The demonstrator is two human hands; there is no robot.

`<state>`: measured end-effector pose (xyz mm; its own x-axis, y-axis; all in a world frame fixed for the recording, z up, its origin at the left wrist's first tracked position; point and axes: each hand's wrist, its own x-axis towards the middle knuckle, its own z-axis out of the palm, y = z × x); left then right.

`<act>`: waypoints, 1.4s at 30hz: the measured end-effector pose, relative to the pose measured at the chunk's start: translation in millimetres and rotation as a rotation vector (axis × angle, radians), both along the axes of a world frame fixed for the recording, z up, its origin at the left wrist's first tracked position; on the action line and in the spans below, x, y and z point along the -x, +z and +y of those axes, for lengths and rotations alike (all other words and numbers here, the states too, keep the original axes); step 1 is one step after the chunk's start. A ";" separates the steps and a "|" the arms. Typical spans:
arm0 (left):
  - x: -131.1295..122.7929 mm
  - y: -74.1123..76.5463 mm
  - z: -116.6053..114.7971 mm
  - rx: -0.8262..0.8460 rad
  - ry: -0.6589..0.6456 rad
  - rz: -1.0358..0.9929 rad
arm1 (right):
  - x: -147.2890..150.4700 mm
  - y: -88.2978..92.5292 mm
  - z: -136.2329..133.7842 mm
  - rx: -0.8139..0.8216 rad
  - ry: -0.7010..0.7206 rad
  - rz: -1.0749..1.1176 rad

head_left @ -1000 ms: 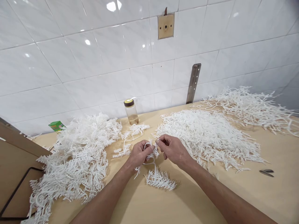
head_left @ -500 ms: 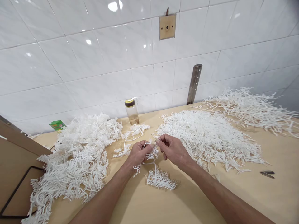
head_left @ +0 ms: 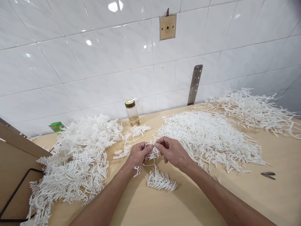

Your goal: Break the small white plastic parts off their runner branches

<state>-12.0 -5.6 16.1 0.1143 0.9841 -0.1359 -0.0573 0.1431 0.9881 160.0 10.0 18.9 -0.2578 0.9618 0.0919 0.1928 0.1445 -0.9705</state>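
My left hand (head_left: 140, 153) is closed, thumb against fingers, on a white plastic branch (head_left: 154, 153) with many thin twigs. My right hand (head_left: 170, 151) pinches at the same branch from the other side, and the fingertips of both hands almost meet. What lies right between the fingertips is too small to make out. A stem runs down from the hands to a bushy white sprig (head_left: 161, 181) that rests on the table. A short twig end sticks out below my left wrist.
Piles of white plastic branches stand left (head_left: 77, 160), right (head_left: 211, 138) and far right (head_left: 254, 110). A drink bottle (head_left: 133, 113) is by the tiled wall, with loose sprigs (head_left: 137, 131) before it. Small dark snips (head_left: 268, 175) lie right. A green carton (head_left: 57, 126) stands behind the left pile.
My right fingertips have shifted slightly left, closer to my left hand, still at the branch. Otherwise the view has only drifted a little.
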 end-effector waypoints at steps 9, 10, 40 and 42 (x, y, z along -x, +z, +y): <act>-0.6 -6.3 1.5 0.035 -0.019 -0.096 | -0.2 5.0 -0.7 -0.010 -0.073 -0.171; -0.9 -6.5 1.7 0.029 -0.006 -0.081 | 0.0 4.0 -0.6 -0.021 -0.082 -0.183; -6.7 6.9 -8.2 0.112 -0.100 -0.003 | 2.4 -13.8 5.4 -0.526 -0.137 -0.615; -8.1 7.2 -10.0 0.120 -0.086 0.014 | -3.3 -15.8 12.2 -0.500 -0.249 -0.669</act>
